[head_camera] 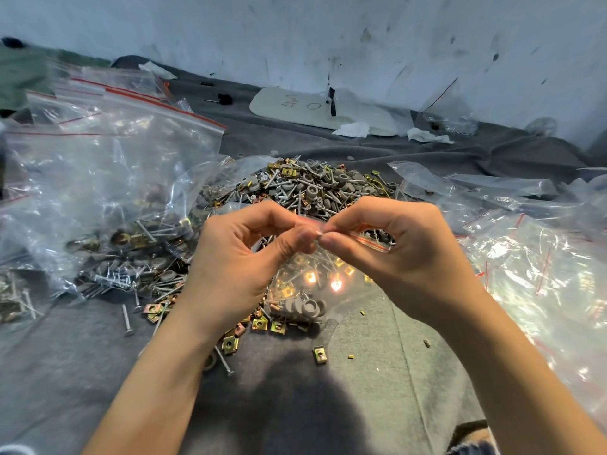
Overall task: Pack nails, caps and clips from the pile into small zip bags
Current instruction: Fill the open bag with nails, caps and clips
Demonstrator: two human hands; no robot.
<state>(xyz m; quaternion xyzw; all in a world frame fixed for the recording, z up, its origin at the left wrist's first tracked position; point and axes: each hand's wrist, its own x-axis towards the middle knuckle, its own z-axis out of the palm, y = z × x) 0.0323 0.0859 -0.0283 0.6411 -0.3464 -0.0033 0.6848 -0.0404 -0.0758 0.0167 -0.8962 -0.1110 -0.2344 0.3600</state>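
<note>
Left hand (236, 257) and right hand (404, 254) pinch the small zip bag (308, 284) mid-frame, apparently sealing it; press its red strip outward evenly.

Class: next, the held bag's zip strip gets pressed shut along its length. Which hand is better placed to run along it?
Right hand, probably: the red strip of the small zip bag stretches under its fingers; the left hand pinches only one end.

Bare cloth (377, 372) between bag heaps (98, 178)
</note>
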